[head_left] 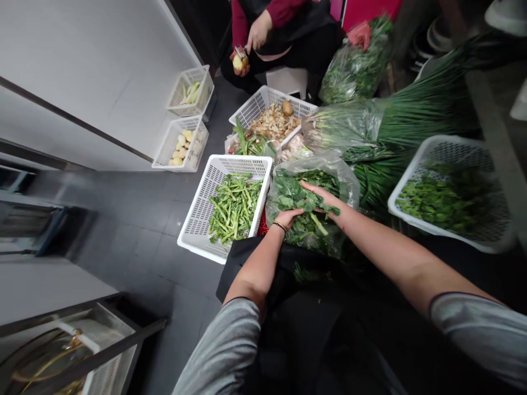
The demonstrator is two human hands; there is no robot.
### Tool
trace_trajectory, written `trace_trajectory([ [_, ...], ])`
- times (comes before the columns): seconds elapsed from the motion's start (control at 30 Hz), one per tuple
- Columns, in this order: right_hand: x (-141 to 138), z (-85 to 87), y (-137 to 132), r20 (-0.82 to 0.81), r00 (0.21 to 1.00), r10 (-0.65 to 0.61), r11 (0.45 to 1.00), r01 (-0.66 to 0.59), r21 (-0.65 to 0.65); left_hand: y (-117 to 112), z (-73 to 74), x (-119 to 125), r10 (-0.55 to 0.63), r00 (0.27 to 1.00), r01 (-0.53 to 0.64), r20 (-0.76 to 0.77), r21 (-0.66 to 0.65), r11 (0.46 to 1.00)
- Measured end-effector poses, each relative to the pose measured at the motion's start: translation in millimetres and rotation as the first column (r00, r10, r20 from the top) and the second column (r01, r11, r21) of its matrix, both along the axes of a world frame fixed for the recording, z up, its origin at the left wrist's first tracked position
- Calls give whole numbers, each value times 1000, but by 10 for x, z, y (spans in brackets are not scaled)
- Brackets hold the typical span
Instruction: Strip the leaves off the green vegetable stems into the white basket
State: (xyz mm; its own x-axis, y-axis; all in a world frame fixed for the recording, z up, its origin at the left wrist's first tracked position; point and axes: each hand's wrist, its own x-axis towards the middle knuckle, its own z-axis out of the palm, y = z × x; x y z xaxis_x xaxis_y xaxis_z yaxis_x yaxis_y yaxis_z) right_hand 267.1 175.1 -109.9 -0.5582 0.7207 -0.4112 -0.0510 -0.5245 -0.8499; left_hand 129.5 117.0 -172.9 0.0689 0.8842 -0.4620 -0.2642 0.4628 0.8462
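Both my hands reach into a clear plastic bag (pixel 349 184) full of leafy greens (pixel 290 192) in front of me. My left hand (pixel 288 218) is buried among the leaves, its fingers hidden. My right hand (pixel 323 196) lies on top with fingers curled round a leafy stalk (pixel 319 222). To the left of the bag stands a white basket (pixel 197 211) holding cut green stems (pixel 234 206).
A second white basket of greens (pixel 447 197) sits at right, long green chives in plastic (pixel 395 118) behind it. Another person (pixel 280 27) opposite peels a potato (pixel 237 62) over a basket of peelings (pixel 272 120). Two small baskets (pixel 183 145) stand by the steel cabinet at left.
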Motion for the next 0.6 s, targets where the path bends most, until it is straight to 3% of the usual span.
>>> trace_trajectory([
  [0.1,-58,-77,104,-7,1000,-3,995,3,-103,56,58,-10,89,988,-85,126,-38,996],
  [0.2,-35,-30,164,53,999,2,996,3,-93,93,193,-4,75,964,-64,255,-51,997],
  [0.3,-8,119,118,85,994,-70,997,72,-26,67,352,37,1,961,-2,276,3,1000],
  [0.4,90,333,1,90,989,-121,992,119,35,-24,534,43,-42,978,36,203,31,999],
  [0.6,671,717,-293,147,989,-2,971,-34,238,-402,992,-255,61,981,-65,182,17,998],
])
